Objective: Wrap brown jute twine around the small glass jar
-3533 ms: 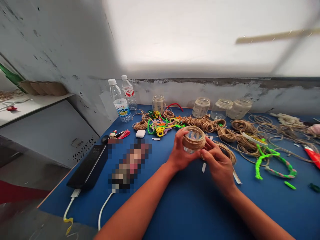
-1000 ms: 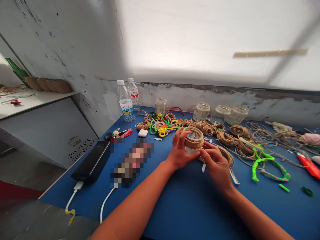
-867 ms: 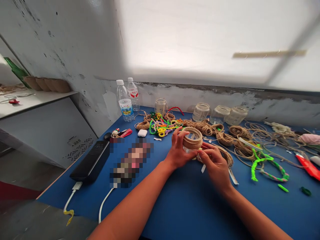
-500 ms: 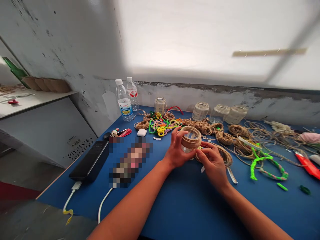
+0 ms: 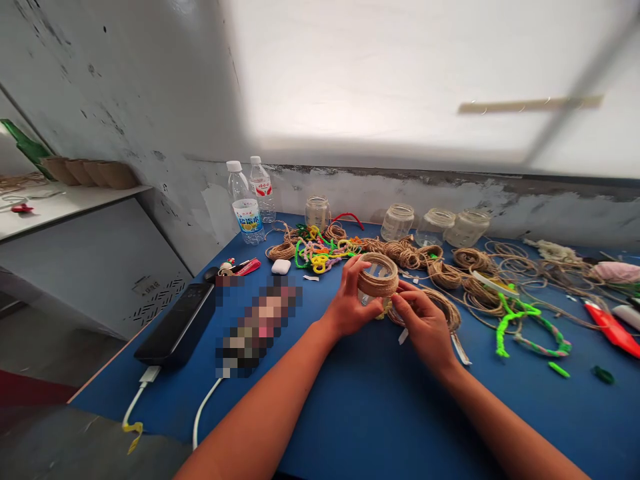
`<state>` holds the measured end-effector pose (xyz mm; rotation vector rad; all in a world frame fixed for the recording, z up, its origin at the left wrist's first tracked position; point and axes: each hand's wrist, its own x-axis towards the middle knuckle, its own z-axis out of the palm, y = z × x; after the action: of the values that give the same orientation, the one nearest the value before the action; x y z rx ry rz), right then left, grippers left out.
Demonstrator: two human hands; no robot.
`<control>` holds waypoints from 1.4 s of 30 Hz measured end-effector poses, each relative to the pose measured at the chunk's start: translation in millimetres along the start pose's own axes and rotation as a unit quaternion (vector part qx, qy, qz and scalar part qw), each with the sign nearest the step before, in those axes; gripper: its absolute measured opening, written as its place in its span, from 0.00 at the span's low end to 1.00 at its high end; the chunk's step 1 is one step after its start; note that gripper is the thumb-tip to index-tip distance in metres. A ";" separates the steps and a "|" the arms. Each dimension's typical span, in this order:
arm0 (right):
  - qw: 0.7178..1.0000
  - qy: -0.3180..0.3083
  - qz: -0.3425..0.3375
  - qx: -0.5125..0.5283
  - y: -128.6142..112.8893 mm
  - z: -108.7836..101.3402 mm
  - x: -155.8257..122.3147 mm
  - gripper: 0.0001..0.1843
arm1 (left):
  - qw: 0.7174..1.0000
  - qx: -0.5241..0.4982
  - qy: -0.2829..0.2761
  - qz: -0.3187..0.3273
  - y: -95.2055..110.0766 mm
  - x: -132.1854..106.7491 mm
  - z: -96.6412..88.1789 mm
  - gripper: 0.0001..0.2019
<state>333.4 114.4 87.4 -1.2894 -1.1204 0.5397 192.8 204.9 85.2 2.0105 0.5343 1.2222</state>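
A glass jar (image 5: 365, 299) is tilted toward me, its upper part wound with rows of brown jute twine (image 5: 381, 287). My left hand (image 5: 350, 303) is closed around the jar from the left, fingers behind and thumb along the near side. At the jar's right edge, my right hand (image 5: 423, 327) pinches the twine between thumb and fingertips; the exact pinch is partly hidden. Behind the right hand lies a loose coil of twine (image 5: 449, 308) on the blue table (image 5: 360, 413).
Behind are twine bundles (image 5: 400, 253), colourful pipe cleaners (image 5: 320, 257) and several glass jars (image 5: 397, 223). Two plastic bottles (image 5: 247, 213) stand back left, with a black power bank (image 5: 175, 327) nearer. Right lie a green pipe-cleaner loop (image 5: 543, 347) and a red tool (image 5: 613, 330).
The view has shifted slightly. My right fingertips have moved a little at the jar's right edge, while my left hand keeps its hold on the jar.
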 end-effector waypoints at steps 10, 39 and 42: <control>1.000 -0.016 0.004 0.019 2.7 -0.8 -0.6 0.14 | 1.000 -0.004 -0.004 -0.010 -0.9 -0.3 -0.7 0.31; 0.999 0.023 0.002 -0.042 -8.7 -0.3 0.4 0.18 | 0.999 0.006 -0.020 -0.026 7.0 2.8 -4.3 0.27; 0.999 0.029 0.011 -0.026 -7.5 0.3 -0.3 0.17 | 1.000 0.007 -0.022 -0.011 5.1 2.5 -3.8 0.28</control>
<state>331.1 112.4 94.2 -1.3566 -1.0786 0.4886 190.5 204.5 91.6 2.0325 0.5432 1.1609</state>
